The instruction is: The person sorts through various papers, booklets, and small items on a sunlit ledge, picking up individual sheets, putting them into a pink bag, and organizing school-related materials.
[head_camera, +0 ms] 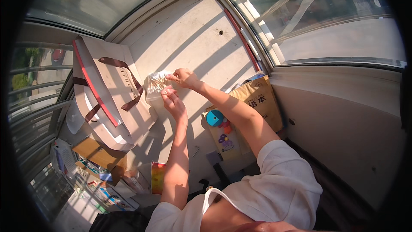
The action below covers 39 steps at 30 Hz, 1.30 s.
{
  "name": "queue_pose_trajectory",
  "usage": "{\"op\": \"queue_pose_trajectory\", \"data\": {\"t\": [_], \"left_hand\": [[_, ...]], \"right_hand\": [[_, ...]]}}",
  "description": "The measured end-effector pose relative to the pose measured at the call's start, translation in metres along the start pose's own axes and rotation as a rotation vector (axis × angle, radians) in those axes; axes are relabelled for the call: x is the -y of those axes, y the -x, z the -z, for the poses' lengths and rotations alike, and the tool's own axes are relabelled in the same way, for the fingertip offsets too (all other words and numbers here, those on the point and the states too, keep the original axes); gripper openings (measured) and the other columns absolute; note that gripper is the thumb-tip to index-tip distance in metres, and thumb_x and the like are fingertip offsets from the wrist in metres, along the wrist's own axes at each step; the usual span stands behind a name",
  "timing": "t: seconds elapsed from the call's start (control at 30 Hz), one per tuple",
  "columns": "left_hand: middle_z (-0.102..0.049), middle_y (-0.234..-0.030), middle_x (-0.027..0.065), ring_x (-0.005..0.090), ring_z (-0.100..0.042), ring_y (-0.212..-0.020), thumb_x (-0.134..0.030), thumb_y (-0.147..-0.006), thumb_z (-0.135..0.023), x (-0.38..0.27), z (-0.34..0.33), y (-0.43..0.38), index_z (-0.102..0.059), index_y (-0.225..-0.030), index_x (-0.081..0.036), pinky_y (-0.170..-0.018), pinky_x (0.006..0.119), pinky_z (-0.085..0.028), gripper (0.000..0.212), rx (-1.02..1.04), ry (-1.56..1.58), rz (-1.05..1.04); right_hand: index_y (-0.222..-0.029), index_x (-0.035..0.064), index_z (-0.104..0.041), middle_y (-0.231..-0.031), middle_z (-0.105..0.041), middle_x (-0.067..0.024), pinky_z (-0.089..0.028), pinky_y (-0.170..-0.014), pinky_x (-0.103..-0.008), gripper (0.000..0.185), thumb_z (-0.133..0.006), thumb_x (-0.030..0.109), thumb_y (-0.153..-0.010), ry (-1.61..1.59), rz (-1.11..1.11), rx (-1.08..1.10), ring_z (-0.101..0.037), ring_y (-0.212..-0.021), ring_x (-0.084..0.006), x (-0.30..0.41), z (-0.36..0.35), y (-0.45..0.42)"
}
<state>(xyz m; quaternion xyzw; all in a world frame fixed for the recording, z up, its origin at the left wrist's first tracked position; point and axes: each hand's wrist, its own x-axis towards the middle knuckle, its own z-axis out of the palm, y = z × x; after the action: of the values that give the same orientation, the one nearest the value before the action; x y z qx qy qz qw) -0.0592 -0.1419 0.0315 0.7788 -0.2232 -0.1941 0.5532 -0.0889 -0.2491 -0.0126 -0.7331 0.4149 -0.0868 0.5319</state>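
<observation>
A clear container of cotton swabs [156,82] stands on the sunlit windowsill [180,38], close beside a beige paper bag. My right hand [183,78] is at the container's right side, its thumb and fingertips at the swabs' edge; whether they pinch a swab is too small to tell. Just below, my left hand [172,101] is raised palm up with curled fingers near the container's lower right corner. Something small and pale may be between its fingertips, but I cannot tell.
The large paper bag [111,87] with brown ribbon handles leans at the left. Below it are a cardboard box [99,154] and books. A round blue object [214,118] and a tan paper packet [257,100] lie near my right arm. A hex key [196,151] lies between my forearms.
</observation>
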Motion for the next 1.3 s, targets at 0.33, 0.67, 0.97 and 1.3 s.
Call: {"op": "queue_pose_trajectory", "data": {"t": [0.33, 0.67, 0.97, 1.3], "left_hand": [[-0.050, -0.065, 0.0044, 0.0087, -0.043, -0.053, -0.022, -0.088, -0.039, 0.008, 0.011, 0.056, -0.053, -0.085, -0.001, -0.048, 0.022, -0.037, 0.026, 0.201, 0.042, 0.175], [-0.048, -0.057, 0.0028, 0.0065, -0.041, -0.048, -0.024, -0.088, -0.042, -0.007, 0.013, 0.060, -0.053, -0.081, 0.000, -0.045, 0.021, -0.034, 0.028, 0.276, 0.101, 0.154], [-0.047, -0.059, 0.0012, 0.0056, -0.041, -0.050, -0.024, -0.089, -0.040, -0.013, 0.027, 0.060, -0.052, -0.081, 0.000, -0.047, 0.020, -0.034, 0.028, 0.356, 0.092, 0.218], [-0.046, -0.059, -0.0003, 0.0046, -0.040, -0.051, -0.026, -0.089, -0.038, -0.009, 0.036, 0.064, -0.052, -0.082, -0.002, -0.049, 0.018, -0.034, 0.029, 0.411, 0.095, 0.280]], "right_hand": [[-0.076, 0.0021, -0.057, -0.074, -0.058, -0.0217, -0.044, -0.065, -0.0437, 0.033, -0.039, 0.029, -0.084, 0.341, -0.457, -0.709, -0.056, -0.073, -0.0384, -0.075, 0.144, 0.048], [-0.075, 0.0010, -0.058, -0.070, -0.060, -0.0185, -0.048, -0.060, -0.0399, 0.024, -0.057, 0.024, -0.073, 0.679, -0.333, -0.786, -0.060, -0.069, -0.0336, -0.110, 0.185, 0.085], [-0.073, 0.0020, -0.056, -0.071, -0.059, -0.0165, -0.047, -0.057, -0.0404, 0.022, -0.058, 0.024, -0.074, 0.832, -0.371, -0.675, -0.059, -0.066, -0.0331, -0.131, 0.176, 0.071], [-0.101, -0.0006, -0.040, -0.078, -0.057, -0.0212, -0.045, -0.063, -0.0437, 0.039, -0.060, 0.018, -0.073, 0.742, -0.379, -0.710, -0.057, -0.075, -0.0363, -0.126, 0.191, 0.074]]}}
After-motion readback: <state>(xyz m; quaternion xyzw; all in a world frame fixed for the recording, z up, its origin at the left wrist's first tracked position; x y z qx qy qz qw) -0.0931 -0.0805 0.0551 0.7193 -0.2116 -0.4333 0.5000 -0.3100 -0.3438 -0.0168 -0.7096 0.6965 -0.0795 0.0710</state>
